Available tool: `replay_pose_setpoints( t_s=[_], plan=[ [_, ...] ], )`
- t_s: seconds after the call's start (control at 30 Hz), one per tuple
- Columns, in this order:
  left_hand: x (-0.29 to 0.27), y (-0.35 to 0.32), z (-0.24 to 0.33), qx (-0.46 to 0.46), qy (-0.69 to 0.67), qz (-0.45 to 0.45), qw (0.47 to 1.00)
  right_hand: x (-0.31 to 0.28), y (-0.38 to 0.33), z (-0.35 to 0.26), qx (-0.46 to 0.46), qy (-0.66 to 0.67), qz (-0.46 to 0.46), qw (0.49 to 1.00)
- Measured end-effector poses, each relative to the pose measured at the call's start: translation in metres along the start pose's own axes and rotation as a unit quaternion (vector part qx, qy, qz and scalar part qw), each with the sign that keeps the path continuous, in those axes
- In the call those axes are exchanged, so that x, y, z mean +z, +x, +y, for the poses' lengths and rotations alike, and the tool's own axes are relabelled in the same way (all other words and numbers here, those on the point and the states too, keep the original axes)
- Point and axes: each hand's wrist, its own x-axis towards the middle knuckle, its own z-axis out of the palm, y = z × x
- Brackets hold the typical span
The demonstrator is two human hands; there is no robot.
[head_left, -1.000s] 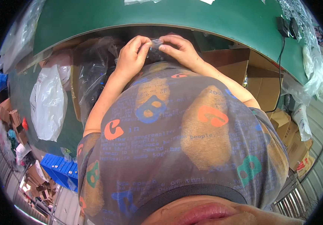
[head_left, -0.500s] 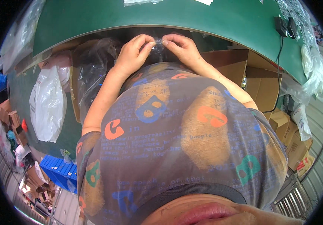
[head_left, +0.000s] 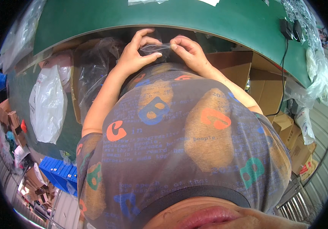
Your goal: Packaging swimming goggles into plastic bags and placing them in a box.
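A small clear plastic bag [head_left: 155, 48] stretches between my hands, just in front of the green table's near edge. The thumb and index finger of my right hand [head_left: 190, 53] pinch one end of it. My left hand [head_left: 136, 53] is at the other end, its thumb and fingers spread apart. The bag's opposite end lies between those fingers, and whether they touch it I cannot tell. What hangs below the bag is too dark to make out.
Overhead in view runs the green table [head_left: 164, 15], with a black adapter and cable [head_left: 285, 49] at right. Open cardboard boxes [head_left: 265, 86] stand below. A dark box holds clear film [head_left: 95, 72]. To the left are a white plastic bag [head_left: 47, 107] and blue boxes [head_left: 59, 173].
My left thumb and fingers have parted from a pinch and moved slightly left. The plastic bag now extends leftward from my right hand, which still pinches it and has shifted slightly right.
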Motion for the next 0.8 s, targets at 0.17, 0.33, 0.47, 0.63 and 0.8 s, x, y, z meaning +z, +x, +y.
replay_pose_setpoints(
  t_s=[0.17, 0.33, 0.47, 0.63, 0.8],
  plan=[
    [-0.002, 0.011, -0.036, 0.11, 0.021, -0.023, 0.993, 0.004, -0.002, 0.01, 0.109, 0.16, -0.019, 0.981],
    [0.021, 0.01, -0.037, 0.018, -0.16, -0.021, 0.987, 0.003, 0.0, 0.021, 0.138, 0.271, -0.014, 0.953],
    [0.022, 0.011, -0.043, 0.016, -0.179, 0.017, 0.984, 0.004, 0.001, 0.025, 0.155, 0.338, -0.009, 0.928],
    [0.021, 0.014, -0.059, -0.005, -0.143, 0.024, 0.989, 0.0, 0.005, 0.032, 0.159, 0.235, 0.022, 0.959],
    [0.019, 0.017, -0.055, -0.015, -0.111, 0.018, 0.994, -0.008, 0.004, 0.022, 0.128, 0.101, 0.029, 0.986]
  ],
)
